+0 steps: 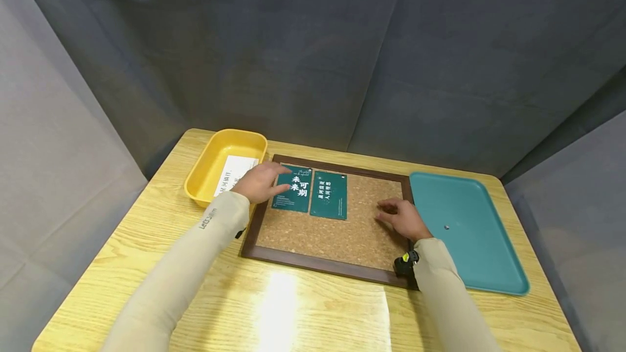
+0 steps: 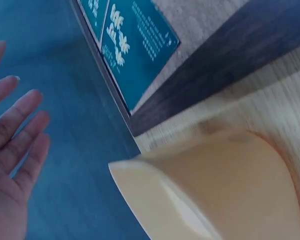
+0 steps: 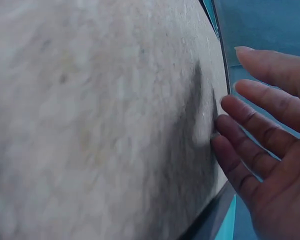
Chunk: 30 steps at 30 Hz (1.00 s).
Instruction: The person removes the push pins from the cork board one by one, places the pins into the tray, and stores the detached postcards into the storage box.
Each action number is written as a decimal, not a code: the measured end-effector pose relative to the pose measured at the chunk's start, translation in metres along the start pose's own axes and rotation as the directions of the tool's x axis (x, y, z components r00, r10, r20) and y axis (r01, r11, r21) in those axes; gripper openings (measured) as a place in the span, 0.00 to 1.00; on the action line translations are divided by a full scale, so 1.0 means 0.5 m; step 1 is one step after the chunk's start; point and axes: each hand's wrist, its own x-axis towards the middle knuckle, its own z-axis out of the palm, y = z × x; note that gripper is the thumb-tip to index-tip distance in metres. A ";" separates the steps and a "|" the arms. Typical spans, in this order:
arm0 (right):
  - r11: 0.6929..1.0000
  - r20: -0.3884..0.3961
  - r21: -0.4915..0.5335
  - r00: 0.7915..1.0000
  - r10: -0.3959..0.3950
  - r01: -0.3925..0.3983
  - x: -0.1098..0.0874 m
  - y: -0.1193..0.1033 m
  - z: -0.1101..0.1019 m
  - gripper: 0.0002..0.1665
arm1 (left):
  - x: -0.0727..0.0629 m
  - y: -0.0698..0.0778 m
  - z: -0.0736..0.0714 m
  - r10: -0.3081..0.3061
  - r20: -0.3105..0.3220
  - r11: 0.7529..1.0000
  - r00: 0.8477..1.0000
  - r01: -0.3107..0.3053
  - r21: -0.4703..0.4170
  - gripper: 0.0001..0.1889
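Observation:
A cork board (image 1: 337, 238) in a dark wooden frame lies on the table. Two green cards with white Chinese lettering, a left card (image 1: 293, 202) and a right card (image 1: 329, 208), sit side by side on its upper left part. My left hand (image 1: 259, 182) hovers between the yellow bin (image 1: 195, 181) and the left card, its fingers extended and holding nothing. Inside the bin is a white card (image 1: 237, 170) with dark lettering, partly covered by that hand. Over the bare right part of the cork, my right hand (image 1: 402, 219) has loosely bent fingers and nothing in them.
To the right of the board lies a teal tray (image 1: 484, 249) with one small shiny piece (image 1: 446, 227) on it. The wooden table (image 1: 235, 308) extends in front of the board. Behind it hangs a dark grey curtain (image 1: 293, 58).

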 end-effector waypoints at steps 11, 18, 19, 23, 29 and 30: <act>0.991 -0.089 0.120 0.994 0.069 -0.058 0.037 0.026 0.015 0.15 | 0.031 0.047 0.042 0.241 0.083 0.938 0.967 -0.254 0.237 0.25; 0.981 -0.180 0.189 0.980 0.086 -0.051 0.063 0.022 0.032 0.15 | 0.051 0.076 0.081 0.343 0.153 0.889 0.927 -0.372 0.268 0.24; 0.980 -0.195 0.191 0.977 0.089 -0.051 0.067 0.020 0.035 0.14 | 0.054 0.080 0.088 0.348 0.172 0.884 0.921 -0.384 0.266 0.24; 0.972 -0.241 0.224 0.963 0.120 -0.065 0.083 0.011 0.047 0.14 | 0.065 0.096 0.115 0.370 0.239 0.866 0.897 -0.427 0.261 0.25; 0.957 -0.270 0.278 0.949 0.160 -0.083 0.106 -0.004 0.064 0.14 | 0.077 0.120 0.143 0.389 0.290 0.840 0.875 -0.466 0.278 0.28; 0.955 -0.271 0.284 0.948 0.167 -0.086 0.110 -0.006 0.066 0.14 | 0.078 0.123 0.147 0.391 0.296 0.838 0.871 -0.470 0.277 0.28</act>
